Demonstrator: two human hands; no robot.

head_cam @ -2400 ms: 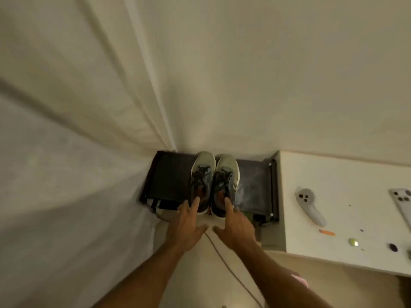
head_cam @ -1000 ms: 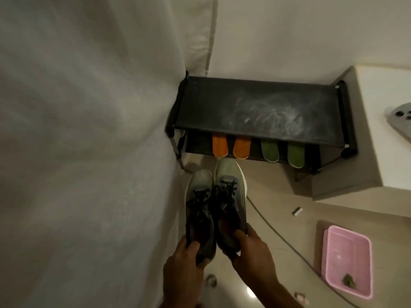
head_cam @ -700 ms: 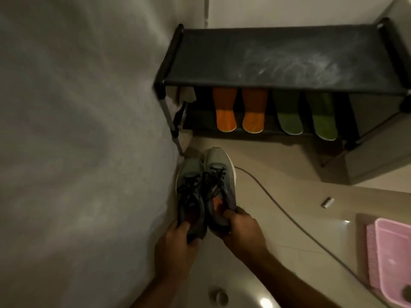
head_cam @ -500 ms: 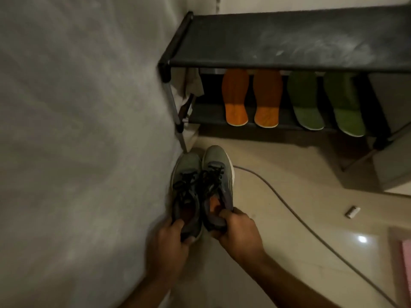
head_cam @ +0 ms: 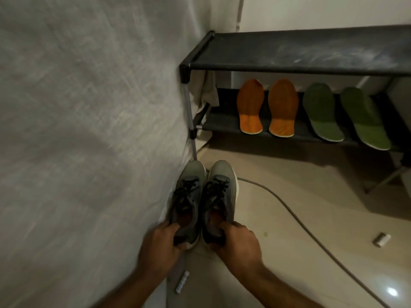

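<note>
Left hand (head_cam: pixel 159 250) curls its grip round the heel of the left shoe (head_cam: pixel 189 192); right hand (head_cam: pixel 238 243) likewise holds the right shoe (head_cam: pixel 222 187). Both sit on or just over the floor (head_cam: pixel 289 207), short of a rack (head_cam: pixel 289 52). Probably light and soft-sided; heels give the firmest hold. Long axes run parallel, toes pointing away toward the rack.

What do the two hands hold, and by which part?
The left hand grips the left grey shoe at its heel; the right hand grips the right grey shoe likewise.
</note>
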